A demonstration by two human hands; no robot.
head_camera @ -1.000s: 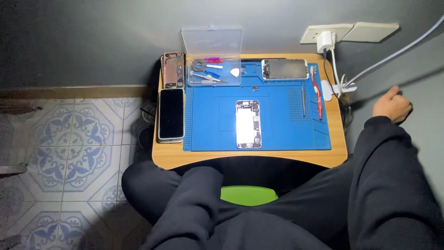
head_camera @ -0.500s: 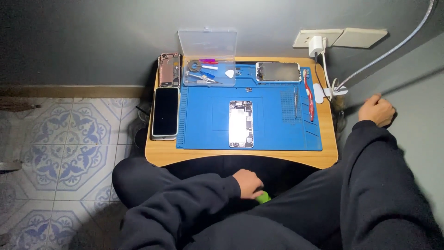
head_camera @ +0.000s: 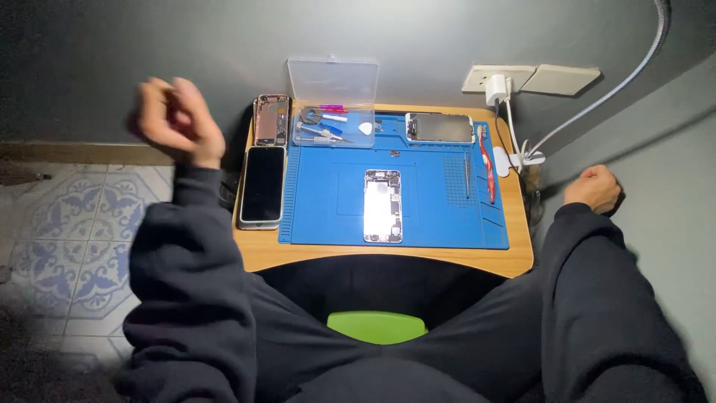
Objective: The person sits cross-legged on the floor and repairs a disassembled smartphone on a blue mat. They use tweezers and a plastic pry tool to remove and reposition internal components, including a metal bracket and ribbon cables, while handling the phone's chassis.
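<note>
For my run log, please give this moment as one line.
left hand: raised, blurred, off table | right hand: fisted, right of table | opened phone: on blue mat, untouched

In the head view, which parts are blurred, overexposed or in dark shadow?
Head view: the raised left hand is motion-blurred; the opened phone on the blue mat is overexposed under strong light; the frame corners and the tiled floor fall into shadow; the right hand looks sharp.
</note>
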